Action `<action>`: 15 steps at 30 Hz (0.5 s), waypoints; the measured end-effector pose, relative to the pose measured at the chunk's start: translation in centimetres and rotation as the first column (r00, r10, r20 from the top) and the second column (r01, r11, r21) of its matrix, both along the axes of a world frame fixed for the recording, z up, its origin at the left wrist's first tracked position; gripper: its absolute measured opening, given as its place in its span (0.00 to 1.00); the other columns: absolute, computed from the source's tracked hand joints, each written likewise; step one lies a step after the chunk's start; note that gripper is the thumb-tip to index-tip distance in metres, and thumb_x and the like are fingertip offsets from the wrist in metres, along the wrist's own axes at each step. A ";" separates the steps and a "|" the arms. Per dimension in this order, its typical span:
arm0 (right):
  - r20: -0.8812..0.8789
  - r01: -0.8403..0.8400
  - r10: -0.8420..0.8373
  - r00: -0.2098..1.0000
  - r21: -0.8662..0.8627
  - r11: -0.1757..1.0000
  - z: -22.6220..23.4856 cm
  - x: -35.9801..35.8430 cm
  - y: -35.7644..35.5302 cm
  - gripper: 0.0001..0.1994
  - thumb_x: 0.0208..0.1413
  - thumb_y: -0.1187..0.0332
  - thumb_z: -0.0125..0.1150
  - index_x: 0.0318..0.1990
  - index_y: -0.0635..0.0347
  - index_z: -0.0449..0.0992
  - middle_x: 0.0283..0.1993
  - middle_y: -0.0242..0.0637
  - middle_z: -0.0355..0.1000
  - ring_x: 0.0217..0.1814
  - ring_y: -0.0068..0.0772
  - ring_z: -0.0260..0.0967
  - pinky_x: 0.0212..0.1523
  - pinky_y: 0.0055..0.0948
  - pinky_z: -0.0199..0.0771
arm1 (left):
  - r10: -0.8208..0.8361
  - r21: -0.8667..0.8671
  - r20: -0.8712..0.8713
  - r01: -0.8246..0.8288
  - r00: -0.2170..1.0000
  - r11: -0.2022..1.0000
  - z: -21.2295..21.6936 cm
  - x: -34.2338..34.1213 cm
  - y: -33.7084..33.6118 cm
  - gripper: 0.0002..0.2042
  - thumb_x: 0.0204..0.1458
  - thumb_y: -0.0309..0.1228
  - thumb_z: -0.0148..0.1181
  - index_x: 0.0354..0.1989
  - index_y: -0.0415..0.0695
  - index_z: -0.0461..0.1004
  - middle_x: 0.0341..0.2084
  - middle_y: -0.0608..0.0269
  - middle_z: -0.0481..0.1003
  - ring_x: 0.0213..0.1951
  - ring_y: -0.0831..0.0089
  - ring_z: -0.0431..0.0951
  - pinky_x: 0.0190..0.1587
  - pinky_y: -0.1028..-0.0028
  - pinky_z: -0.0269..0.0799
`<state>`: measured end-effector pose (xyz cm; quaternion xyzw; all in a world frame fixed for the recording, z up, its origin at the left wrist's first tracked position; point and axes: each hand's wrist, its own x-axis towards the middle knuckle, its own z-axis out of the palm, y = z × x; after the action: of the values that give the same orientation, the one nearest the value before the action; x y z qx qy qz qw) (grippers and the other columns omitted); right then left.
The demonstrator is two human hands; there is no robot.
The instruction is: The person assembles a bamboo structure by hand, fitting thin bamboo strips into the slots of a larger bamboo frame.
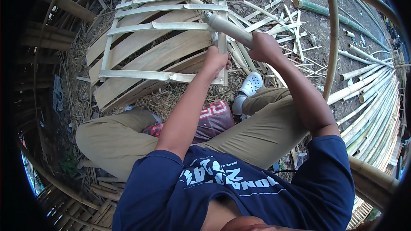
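My right hand (266, 48) is wrapped round a thick, pale round club (231, 29), seemingly wood or bamboo. The club points left, its far end over the right side of a slatted bamboo frame (165, 26). Just below the club, my left hand (216, 63) closes round a short tan stick (221, 42), which stands up out of the fist beside the frame's right edge. The stick's lower end is hidden by the hand. Pale split slats cross the frame, and wide curved wooden boards (160, 51) lie beneath it.
Loose split strips (282, 28) litter the ground beyond my right hand. A green bamboo pole (314, 8) lies at far right, near a large bundle of poles (372, 111). A curved upright pole (332, 38) stands right of my arm. My shoe (251, 84) is close to the frame.
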<state>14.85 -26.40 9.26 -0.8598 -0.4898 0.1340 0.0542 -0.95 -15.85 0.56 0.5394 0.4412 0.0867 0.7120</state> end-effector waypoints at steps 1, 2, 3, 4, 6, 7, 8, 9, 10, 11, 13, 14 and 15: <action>0.007 0.009 -0.009 1.000 0.045 0.999 -1.0 1.0 -0.5 0.17 0.45 0.71 0.65 0.45 0.67 0.78 0.36 0.56 0.81 0.41 0.61 0.82 0.46 0.52 0.82 | -0.028 0.035 -0.020 0.029 0.999 0.999 0.3 0.1 -0.7 0.03 0.63 0.18 0.53 0.38 0.34 0.73 0.26 0.59 0.75 0.24 0.73 0.76 0.22 0.70 0.73; 0.006 0.007 -0.008 1.000 0.101 0.995 -0.2 0.6 -0.1 0.17 0.45 0.71 0.65 0.45 0.67 0.78 0.36 0.57 0.81 0.40 0.61 0.82 0.46 0.52 0.82 | -0.030 0.050 -0.020 0.031 0.999 0.998 0.5 -0.1 -0.2 0.03 0.63 0.18 0.53 0.38 0.34 0.73 0.26 0.59 0.75 0.24 0.73 0.76 0.22 0.70 0.73; -0.057 0.064 -0.052 0.997 0.244 0.968 1.3 0.3 0.2 0.16 0.45 0.69 0.66 0.43 0.67 0.79 0.38 0.58 0.81 0.42 0.62 0.82 0.46 0.52 0.82 | -0.007 0.041 -0.012 0.008 1.000 0.999 0.4 -0.5 0.1 0.02 0.63 0.19 0.54 0.39 0.33 0.73 0.26 0.59 0.76 0.24 0.73 0.76 0.23 0.70 0.74; -0.127 0.128 -0.085 0.988 0.377 0.918 2.8 -0.1 0.4 0.16 0.46 0.68 0.68 0.42 0.67 0.79 0.40 0.58 0.81 0.44 0.62 0.81 0.47 0.53 0.82 | 0.015 0.032 -0.004 -0.014 1.000 0.999 0.2 -0.8 0.5 0.02 0.63 0.19 0.54 0.40 0.33 0.73 0.27 0.59 0.76 0.25 0.73 0.77 0.24 0.70 0.74; 0.028 0.034 -0.036 0.999 0.083 0.996 1.6 0.4 -0.2 0.16 0.46 0.67 0.68 0.41 0.67 0.79 0.37 0.56 0.81 0.43 0.62 0.81 0.47 0.53 0.81 | 0.002 0.023 0.008 -0.002 1.000 1.000 0.4 -0.6 -0.2 0.03 0.63 0.18 0.54 0.42 0.32 0.73 0.27 0.58 0.76 0.25 0.73 0.76 0.24 0.70 0.74; 0.011 0.031 -0.032 0.999 0.037 0.999 -0.3 0.5 -1.0 0.16 0.46 0.67 0.68 0.41 0.67 0.78 0.36 0.56 0.80 0.42 0.62 0.81 0.47 0.53 0.81 | -0.003 0.023 -0.020 0.004 1.000 1.000 0.4 -0.1 -1.0 0.03 0.62 0.18 0.55 0.41 0.32 0.73 0.27 0.59 0.76 0.24 0.73 0.76 0.23 0.69 0.74; -0.005 0.030 -0.030 1.000 0.016 0.999 -1.2 0.5 -0.9 0.15 0.46 0.67 0.68 0.41 0.66 0.78 0.36 0.55 0.80 0.41 0.61 0.81 0.47 0.54 0.81 | -0.010 0.047 -0.046 0.012 0.999 0.999 0.7 0.2 -0.7 0.03 0.62 0.18 0.55 0.41 0.32 0.73 0.27 0.59 0.76 0.24 0.73 0.76 0.23 0.69 0.74; 0.062 -0.002 -0.003 0.998 0.077 0.997 1.1 0.0 0.0 0.15 0.46 0.67 0.68 0.40 0.66 0.77 0.35 0.55 0.80 0.41 0.61 0.81 0.47 0.54 0.81 | 0.006 0.088 -0.043 -0.002 0.999 0.996 0.5 -0.5 -0.4 0.03 0.62 0.18 0.55 0.42 0.32 0.73 0.27 0.59 0.76 0.24 0.72 0.76 0.24 0.69 0.74; 0.010 0.048 -0.053 0.999 0.267 0.962 3.5 -0.7 0.5 0.15 0.46 0.67 0.69 0.40 0.66 0.77 0.36 0.56 0.81 0.41 0.61 0.81 0.46 0.54 0.81 | 0.014 0.105 -0.038 -0.010 0.999 0.994 0.5 -0.6 0.5 0.03 0.62 0.18 0.55 0.42 0.32 0.73 0.27 0.59 0.76 0.24 0.72 0.76 0.24 0.69 0.74; -0.130 0.137 -0.087 0.988 0.446 0.884 3.2 -1.0 0.0 0.15 0.46 0.67 0.69 0.40 0.66 0.77 0.36 0.57 0.81 0.41 0.62 0.81 0.46 0.54 0.81 | -0.006 0.093 -0.040 0.010 0.999 0.996 0.2 -0.8 0.0 0.04 0.63 0.18 0.54 0.42 0.32 0.73 0.27 0.59 0.76 0.24 0.72 0.76 0.24 0.69 0.74; -0.019 0.103 -0.102 0.995 0.246 0.964 2.0 -0.9 -0.2 0.16 0.46 0.66 0.69 0.41 0.67 0.78 0.37 0.59 0.80 0.41 0.63 0.81 0.45 0.55 0.81 | -0.026 0.069 -0.048 0.030 0.999 0.997 -0.5 -1.4 -0.9 0.04 0.63 0.19 0.54 0.43 0.32 0.74 0.28 0.59 0.77 0.24 0.72 0.76 0.25 0.69 0.74; 0.023 0.009 -0.009 1.000 0.026 1.000 -1.0 0.1 -1.2 0.16 0.47 0.67 0.69 0.41 0.67 0.78 0.36 0.59 0.80 0.41 0.63 0.81 0.46 0.53 0.82 | -0.028 0.044 -0.047 0.030 0.998 0.999 -0.4 -1.1 -1.5 0.04 0.64 0.19 0.53 0.43 0.32 0.74 0.28 0.59 0.76 0.24 0.72 0.76 0.25 0.69 0.74; 0.028 0.010 -0.012 1.000 0.060 0.998 -0.8 0.0 -0.8 0.16 0.47 0.67 0.69 0.42 0.67 0.78 0.36 0.59 0.80 0.41 0.63 0.81 0.45 0.53 0.82 | -0.022 0.041 -0.047 0.024 0.999 0.999 -0.1 -0.9 -0.7 0.04 0.64 0.19 0.53 0.42 0.32 0.74 0.27 0.59 0.76 0.24 0.72 0.76 0.25 0.69 0.74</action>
<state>14.86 -27.18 8.42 -0.8623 -0.4895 0.1068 0.0736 -1.87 -16.58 0.50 0.5610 0.4493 0.0751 0.6912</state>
